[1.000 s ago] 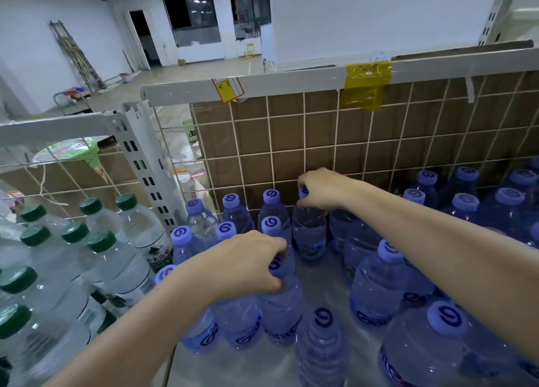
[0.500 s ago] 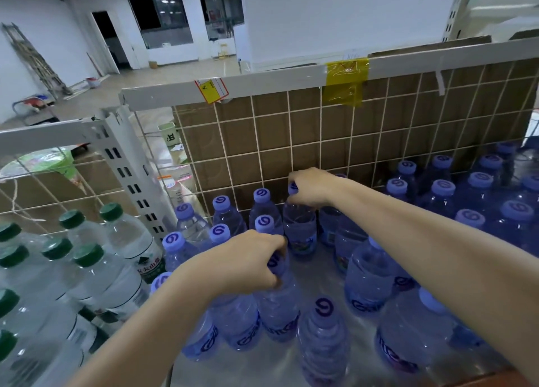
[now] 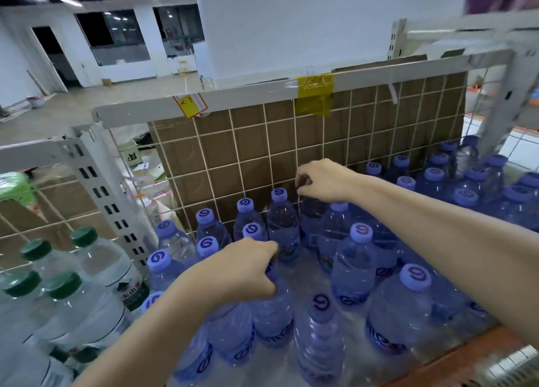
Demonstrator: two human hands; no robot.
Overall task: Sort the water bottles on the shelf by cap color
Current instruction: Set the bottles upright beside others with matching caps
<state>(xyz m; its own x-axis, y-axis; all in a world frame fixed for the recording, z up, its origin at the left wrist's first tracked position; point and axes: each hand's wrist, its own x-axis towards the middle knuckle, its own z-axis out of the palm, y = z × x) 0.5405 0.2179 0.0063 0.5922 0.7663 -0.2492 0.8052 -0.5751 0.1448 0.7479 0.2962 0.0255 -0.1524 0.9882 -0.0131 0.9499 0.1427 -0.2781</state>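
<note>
At the far left, clear bottles with green caps stand packed together behind a white slotted post. Beyond them the room opens out: a bare tan floor, white walls and dark windows. Right of the post, blue-tinted bottles with purple caps crowd a shiny shelf floor. The left hand is curled over the top of one purple-capped bottle near the front, gripping its cap and neck. Behind runs a white wire grid backed with brown cardboard, topped by a white rail bearing yellow tape. The right hand pinches the top of a bottle in the back row against the grid. More purple caps fill the right end.
</note>
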